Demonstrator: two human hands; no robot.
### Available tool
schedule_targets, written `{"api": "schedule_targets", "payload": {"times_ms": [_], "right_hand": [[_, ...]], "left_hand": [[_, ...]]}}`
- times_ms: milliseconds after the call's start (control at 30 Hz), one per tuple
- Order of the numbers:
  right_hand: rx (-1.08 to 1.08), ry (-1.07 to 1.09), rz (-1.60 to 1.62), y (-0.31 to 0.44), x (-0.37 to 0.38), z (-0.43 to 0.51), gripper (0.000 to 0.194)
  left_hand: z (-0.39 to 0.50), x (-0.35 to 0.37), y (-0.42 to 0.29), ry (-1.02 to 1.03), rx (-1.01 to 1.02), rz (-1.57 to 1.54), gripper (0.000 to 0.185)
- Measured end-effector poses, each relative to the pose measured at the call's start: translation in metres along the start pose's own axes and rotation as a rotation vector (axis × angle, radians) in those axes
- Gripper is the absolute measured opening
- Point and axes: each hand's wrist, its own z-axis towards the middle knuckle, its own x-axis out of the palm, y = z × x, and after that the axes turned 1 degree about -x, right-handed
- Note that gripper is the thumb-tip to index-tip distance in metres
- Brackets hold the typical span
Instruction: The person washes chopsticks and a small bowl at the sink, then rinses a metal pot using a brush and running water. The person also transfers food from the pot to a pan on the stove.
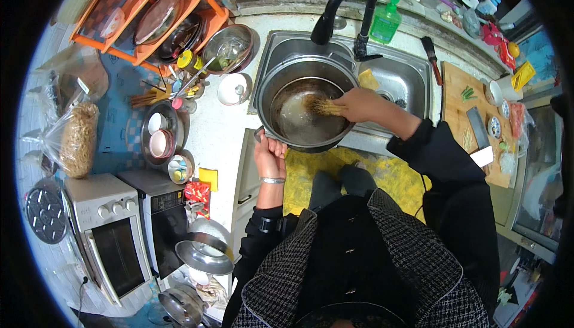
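A large dark metal pot (273, 108) rests over the left basin of the steel double sink (415, 70), with some cloudy liquid in its bottom. My left hand (270, 153) grips the pot's near-left handle (258, 133). In my right hand (358, 105) is a bristle pot brush (323, 105), its bristles down inside the pot against the bottom. Above the pot hangs the head of the black faucet (321, 29). A yellow sponge or cloth (368, 80) lies in the sink, just right of the pot.
Behind the sink stands a green soap bottle (385, 21). A dark-bristled brush (432, 59) lies right of the basin. Further right, a wooden cutting board (453, 103) holds a cleaver (478, 126), small bowls and chopped greens. Left are a lidded white pot (232, 89), bowls and an orange rack (150, 18).
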Motion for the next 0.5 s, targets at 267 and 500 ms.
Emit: {"api": "schedule_targets", "payload": {"times_ms": [267, 500], "right_hand": [[0.229, 0.203, 0.085, -0.026, -0.039, 0.011, 0.051], [0.317, 0.248, 0.715, -0.062, -0.055, 0.044, 0.067]], "left_hand": [[-0.006, -0.033, 0.006, 0.062, -0.012, -0.08, 0.024], [-0.006, -0.042, 0.011, -0.003, -0.015, -0.093, 0.025]]}}
